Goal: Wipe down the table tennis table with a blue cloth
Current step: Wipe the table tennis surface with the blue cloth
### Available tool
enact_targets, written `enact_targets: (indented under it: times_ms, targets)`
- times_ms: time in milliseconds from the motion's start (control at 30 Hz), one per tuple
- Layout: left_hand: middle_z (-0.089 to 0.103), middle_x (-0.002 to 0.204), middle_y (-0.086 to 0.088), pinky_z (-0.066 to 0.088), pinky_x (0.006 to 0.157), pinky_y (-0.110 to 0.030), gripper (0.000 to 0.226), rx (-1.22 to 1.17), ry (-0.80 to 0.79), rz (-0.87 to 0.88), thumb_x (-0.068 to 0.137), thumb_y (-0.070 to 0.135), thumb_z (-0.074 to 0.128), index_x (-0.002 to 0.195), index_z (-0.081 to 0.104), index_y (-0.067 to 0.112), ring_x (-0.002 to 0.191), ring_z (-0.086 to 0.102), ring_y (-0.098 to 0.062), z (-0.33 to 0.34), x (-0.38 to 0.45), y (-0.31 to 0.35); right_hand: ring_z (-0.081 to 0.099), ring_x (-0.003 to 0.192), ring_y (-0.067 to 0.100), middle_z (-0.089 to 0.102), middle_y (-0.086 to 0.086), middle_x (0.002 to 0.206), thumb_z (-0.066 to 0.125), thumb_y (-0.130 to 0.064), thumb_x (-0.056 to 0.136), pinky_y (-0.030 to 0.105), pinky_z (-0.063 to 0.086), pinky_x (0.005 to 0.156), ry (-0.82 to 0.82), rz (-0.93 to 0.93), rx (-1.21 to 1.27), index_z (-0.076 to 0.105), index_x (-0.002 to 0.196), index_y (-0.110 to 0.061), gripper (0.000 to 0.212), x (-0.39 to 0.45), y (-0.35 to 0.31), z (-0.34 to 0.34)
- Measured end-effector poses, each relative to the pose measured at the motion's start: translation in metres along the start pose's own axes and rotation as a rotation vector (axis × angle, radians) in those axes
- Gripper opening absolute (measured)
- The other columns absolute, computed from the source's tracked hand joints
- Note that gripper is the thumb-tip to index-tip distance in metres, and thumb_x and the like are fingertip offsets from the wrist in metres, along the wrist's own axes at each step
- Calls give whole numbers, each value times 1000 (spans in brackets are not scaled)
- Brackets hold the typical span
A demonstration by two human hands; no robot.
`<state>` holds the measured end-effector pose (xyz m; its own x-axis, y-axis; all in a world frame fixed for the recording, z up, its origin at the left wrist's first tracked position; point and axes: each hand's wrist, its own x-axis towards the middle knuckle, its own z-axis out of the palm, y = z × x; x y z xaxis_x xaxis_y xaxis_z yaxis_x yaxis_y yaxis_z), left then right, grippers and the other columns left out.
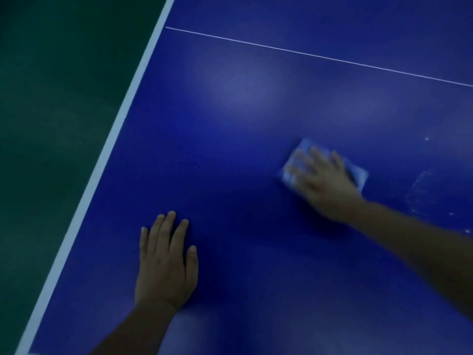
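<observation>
At the bottom of the frame, a little left of the middle, the left hand [166, 262] lies flat on the blue table [230, 149]. Its palm is down and its fingers are straight and close together. The thumb sticks out a bit to the right side. It holds nothing. The bare arm behind it runs down to the bottom edge of the frame.

Further up and to the right, near the middle of the frame, the right hand [323, 180] rests on top of the blue cloth [358, 174]. Its fingers are straight and a little spread, and they point to the upper left. The hand presses the cloth flat on the table. The hand and the cloth look blurry. The cloth is light blue and folded into a small square shape. Parts of it peek out past the fingertips and on the right side of the hand. The right arm comes in from the lower right of the frame.

To the right of the cloth there are pale smudges [422, 190] and tiny white specks on the table.

A wide white stripe [107, 149] runs along the left edge of the table, from the bottom left up to the top. Past it, at the left of the frame, is the dark green floor [51, 124].

Far up, a thin white line [320, 56] crosses the table from the upper middle to the right edge.
</observation>
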<state>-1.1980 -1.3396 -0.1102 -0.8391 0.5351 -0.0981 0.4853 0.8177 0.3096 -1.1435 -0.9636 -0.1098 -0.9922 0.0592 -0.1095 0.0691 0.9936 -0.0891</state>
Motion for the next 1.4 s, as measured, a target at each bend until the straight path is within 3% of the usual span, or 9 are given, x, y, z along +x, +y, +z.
enact_targets:
  times_ms: [133, 333, 500, 567, 733, 1000, 1067, 1233, 1400]
  targets:
    - [36, 155, -11, 7, 122, -50, 56, -1, 12, 0, 97, 37, 32, 140, 52, 7, 148, 22, -27, 2, 0, -3, 7, 152, 24, 15, -7, 165, 22, -50, 106, 58, 5, 118, 61, 283, 94, 32, 152, -40, 48, 110, 32, -23]
    - [36, 155, -14, 11, 121, -55, 55, -20, 1, 4, 99, 35, 29, 141, 51, 6, 148, 22, -29, -1, 0, -2, 18, 149, 39, 28, 9, 161, 30, -48, 101, 64, 3, 114, -46, -433, -70, 46, 147, -32, 51, 110, -73, 2]
    - [35, 155, -15, 8, 121, -53, 55, -5, 2, 11, 98, 35, 30, 140, 50, 5, 148, 21, -30, 2, 0, -3, 29, 145, 36, 38, 7, 156, 16, -51, 106, 76, 31, 99, -100, -493, 16, 33, 151, -38, 49, -3, -29, 10]
    - [34, 155, -14, 6, 122, -52, 55, 2, 9, 14, 98, 34, 31, 140, 49, 5, 148, 21, -30, 3, 0, -5, 31, 144, 40, 39, 11, 155, 17, -50, 107, 74, 29, 102, -47, -386, -37, 29, 151, -35, 48, -19, 11, 6]
    - [31, 156, -14, 4, 122, -52, 57, 29, -10, 15, 97, 36, 31, 141, 46, 5, 149, 19, -30, 3, -1, -4, 15, 150, 31, 24, 4, 163, 21, -52, 99, 64, 12, 116, 57, 591, 101, 38, 151, -29, 60, -17, 60, -20]
    - [28, 158, -16, 0, 123, -51, 63, 25, -28, 9, 96, 41, 28, 143, 45, 3, 150, 14, -29, 4, -1, -3, 21, 149, 34, 29, -2, 161, 35, -49, 103, 64, 16, 115, -177, -305, -14, 45, 145, -43, 44, -198, -71, 22]
    - [27, 158, -15, 0, 123, -51, 64, 27, -28, 6, 96, 42, 27, 143, 45, 3, 151, 13, -29, 4, -1, -3, 28, 145, 39, 37, 6, 157, 37, -47, 98, 71, 21, 109, -120, -209, -56, 49, 142, -34, 47, -154, -33, 13]
    - [26, 159, -15, 2, 122, -52, 64, 42, -12, 20, 96, 44, 26, 144, 43, 5, 151, 12, -28, 3, -2, -2, 10, 152, 27, 20, -1, 165, 26, -48, 104, 60, 6, 118, 91, 631, 104, 34, 152, -35, 51, -61, 24, -2]
    - [17, 162, -12, -9, 122, -46, 72, 13, -28, 43, 95, 54, 20, 149, 36, 10, 152, 2, -23, 2, -2, -5, 18, 150, 34, 27, 3, 162, 27, -47, 101, 65, 10, 115, 72, 423, 52, 40, 149, -33, 52, -141, -106, 30]
